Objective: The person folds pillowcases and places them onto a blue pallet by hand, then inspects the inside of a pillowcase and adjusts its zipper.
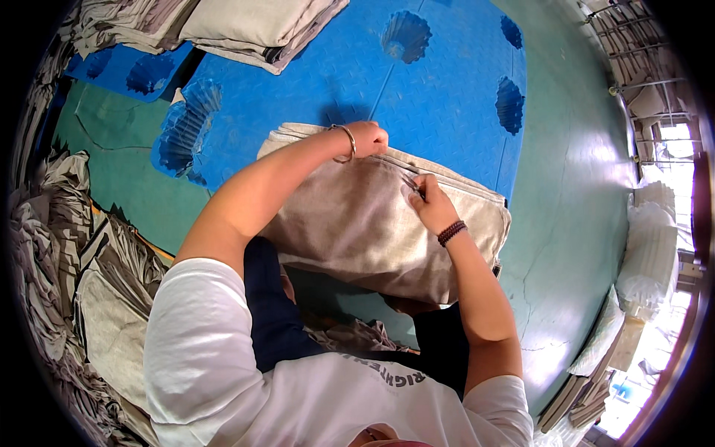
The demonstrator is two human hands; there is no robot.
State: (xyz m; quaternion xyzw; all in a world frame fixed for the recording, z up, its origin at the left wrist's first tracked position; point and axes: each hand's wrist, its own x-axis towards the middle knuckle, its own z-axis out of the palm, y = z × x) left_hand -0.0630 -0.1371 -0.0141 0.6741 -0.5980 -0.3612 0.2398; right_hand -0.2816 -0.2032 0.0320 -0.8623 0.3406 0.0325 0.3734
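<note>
Left hand fingers clenched on beige cloth; right hand fingers pinching perhaps small snips.

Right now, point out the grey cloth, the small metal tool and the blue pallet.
grey cloth [357, 223], head view, middle of its flat top.
small metal tool [412, 184], head view, thin shaft above the right hand's fingers.
blue pallet [439, 89], head view, bare ribbed surface.
</note>
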